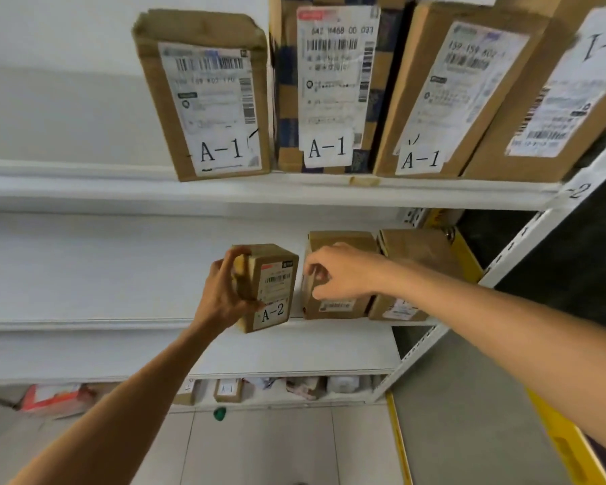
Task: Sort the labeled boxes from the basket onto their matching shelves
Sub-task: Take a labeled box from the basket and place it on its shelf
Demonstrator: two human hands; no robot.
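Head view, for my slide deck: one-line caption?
Left hand holds an A-2 box at the shelf; right hand grips the neighbouring box.

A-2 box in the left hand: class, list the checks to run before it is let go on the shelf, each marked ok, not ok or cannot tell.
1. Left hand grips A-2 box: ok.
2. Its label reads A-2: ok.
3. Box sits flat on middle shelf: not ok, tilted at the front edge.
4. Free shelf space left of next box: ok.
5. Shelf tag matches: cannot tell, only "-2" shows.
6. Right hand holds next box: ok.
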